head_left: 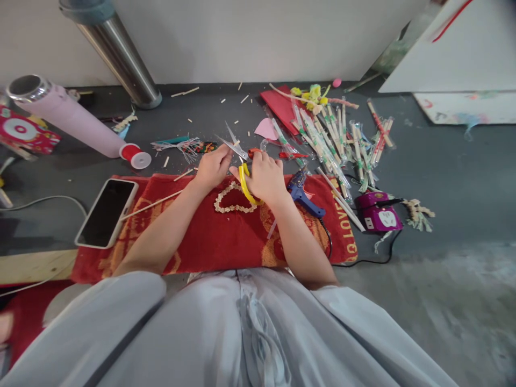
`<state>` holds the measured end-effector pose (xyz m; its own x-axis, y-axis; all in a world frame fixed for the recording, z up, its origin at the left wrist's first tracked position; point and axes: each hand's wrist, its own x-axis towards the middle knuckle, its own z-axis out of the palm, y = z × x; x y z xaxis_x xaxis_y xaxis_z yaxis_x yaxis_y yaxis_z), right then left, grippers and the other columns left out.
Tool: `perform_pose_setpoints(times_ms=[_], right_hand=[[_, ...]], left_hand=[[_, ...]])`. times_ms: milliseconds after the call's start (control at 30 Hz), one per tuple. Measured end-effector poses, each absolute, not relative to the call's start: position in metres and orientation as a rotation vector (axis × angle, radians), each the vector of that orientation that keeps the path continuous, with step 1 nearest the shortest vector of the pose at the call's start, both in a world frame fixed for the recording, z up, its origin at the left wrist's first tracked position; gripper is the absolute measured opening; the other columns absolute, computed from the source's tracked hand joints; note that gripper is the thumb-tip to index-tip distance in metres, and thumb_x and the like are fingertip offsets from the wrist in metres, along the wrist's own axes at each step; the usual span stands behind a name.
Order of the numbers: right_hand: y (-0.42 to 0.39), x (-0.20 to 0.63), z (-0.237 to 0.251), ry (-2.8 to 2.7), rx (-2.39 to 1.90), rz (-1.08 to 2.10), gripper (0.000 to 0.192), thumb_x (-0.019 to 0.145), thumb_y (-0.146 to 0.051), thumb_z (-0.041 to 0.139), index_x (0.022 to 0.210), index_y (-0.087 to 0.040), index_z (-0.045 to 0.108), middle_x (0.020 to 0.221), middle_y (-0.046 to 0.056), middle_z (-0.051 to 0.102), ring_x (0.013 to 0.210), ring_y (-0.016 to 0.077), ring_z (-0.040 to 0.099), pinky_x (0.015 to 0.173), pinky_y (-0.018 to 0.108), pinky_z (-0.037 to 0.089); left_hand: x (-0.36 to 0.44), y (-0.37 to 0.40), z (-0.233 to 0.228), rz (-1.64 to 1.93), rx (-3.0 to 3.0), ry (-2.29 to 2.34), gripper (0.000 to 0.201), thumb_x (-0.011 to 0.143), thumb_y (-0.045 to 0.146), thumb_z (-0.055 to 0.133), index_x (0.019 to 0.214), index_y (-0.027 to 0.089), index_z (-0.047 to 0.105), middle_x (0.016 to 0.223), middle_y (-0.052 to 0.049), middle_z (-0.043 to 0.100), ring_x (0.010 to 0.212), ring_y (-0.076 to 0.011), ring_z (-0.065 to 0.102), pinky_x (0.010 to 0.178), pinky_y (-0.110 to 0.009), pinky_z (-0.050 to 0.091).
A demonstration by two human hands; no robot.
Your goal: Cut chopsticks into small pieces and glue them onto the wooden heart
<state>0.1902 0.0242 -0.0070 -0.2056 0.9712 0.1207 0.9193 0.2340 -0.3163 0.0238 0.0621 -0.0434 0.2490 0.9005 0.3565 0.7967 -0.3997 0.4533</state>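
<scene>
At the right edge of your red woven cloth mat (226, 242), yellow letters running sideways read "LOVE" (345, 228), with more letters below them too blurred to make out. Nothing else you see carries legible writing.

Grey floor (443, 161) as bearing surface. Red towel (217, 236) spread flat at centre, taken as landmark. Left of towel, overlapping its edge: phone (105, 212), face up. Beyond towel to the left: pink roll (76, 121) lying on its side, red spool (135, 156) at its near end. Beyond towel to the right: heap of wrapped chopsticks (334, 140). Just right of towel: purple power strip (379, 212). Far side of towel: scattered stick offcuts (184, 92).
</scene>
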Motion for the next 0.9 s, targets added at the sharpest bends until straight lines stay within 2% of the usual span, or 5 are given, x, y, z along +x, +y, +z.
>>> perform_pose_setpoints(times_ms=[200, 333, 567, 700, 900], right_hand=[[0.025, 0.192, -0.003, -2.204, -1.796, 0.264, 0.078, 0.093, -0.070, 0.020, 0.118, -0.005, 0.056, 0.110, 0.023, 0.066, 0.103, 0.0340, 0.063, 0.092, 0.047, 0.038], [0.025, 0.193, 0.000, -2.193, -1.825, 0.273, 0.080, 0.092, -0.071, 0.019, 0.115, -0.005, 0.058, 0.110, 0.023, 0.067, 0.100, 0.0334, 0.065, 0.092, 0.047, 0.039], [0.027, 0.196, 0.002, -2.238, -1.861, 0.288, 0.084, 0.091, -0.073, 0.016, 0.109, -0.003, 0.059, 0.111, 0.025, 0.066, 0.103, 0.0340, 0.065, 0.093, 0.047, 0.040], [0.026, 0.198, 0.005, -2.267, -1.859, 0.306, 0.085, 0.091, -0.073, 0.014, 0.111, -0.002, 0.058, 0.113, 0.025, 0.065, 0.105, 0.0354, 0.064, 0.093, 0.048, 0.041], [0.023, 0.199, 0.008, -2.264, -1.825, 0.307, 0.086, 0.091, -0.074, 0.012, 0.112, -0.003, 0.057, 0.113, 0.024, 0.065, 0.106, 0.0341, 0.063, 0.094, 0.047, 0.040]], left_hand=[[0.028, 0.063, -0.036, 0.871, 2.290, 1.531, 0.046, 0.098, 0.048, 0.020, 0.087, 0.022, 0.057, 0.084, -0.007, 0.066, 0.076, -0.0193, 0.064, 0.074, -0.034, 0.050], [0.031, 0.062, -0.028, 0.860, 2.235, 1.542, 0.046, 0.098, 0.051, 0.022, 0.082, 0.023, 0.055, 0.075, -0.004, 0.062, 0.070, -0.0181, 0.060, 0.070, -0.034, 0.049], [0.031, 0.065, -0.022, 0.911, 1.901, 1.201, 0.054, 0.090, 0.071, 0.033, 0.076, 0.022, 0.049, 0.048, 0.004, 0.037, 0.042, -0.0115, 0.042, 0.046, -0.026, 0.038], [0.032, 0.067, -0.023, 0.945, 1.795, 1.092, 0.056, 0.084, 0.077, 0.040, 0.070, 0.023, 0.043, 0.046, 0.006, 0.035, 0.037, -0.0088, 0.037, 0.040, -0.023, 0.031], [0.032, 0.068, -0.023, 0.988, 1.855, 1.105, 0.059, 0.083, 0.080, 0.039, 0.067, 0.023, 0.039, 0.041, 0.007, 0.036, 0.034, -0.0084, 0.034, 0.039, -0.023, 0.031]])
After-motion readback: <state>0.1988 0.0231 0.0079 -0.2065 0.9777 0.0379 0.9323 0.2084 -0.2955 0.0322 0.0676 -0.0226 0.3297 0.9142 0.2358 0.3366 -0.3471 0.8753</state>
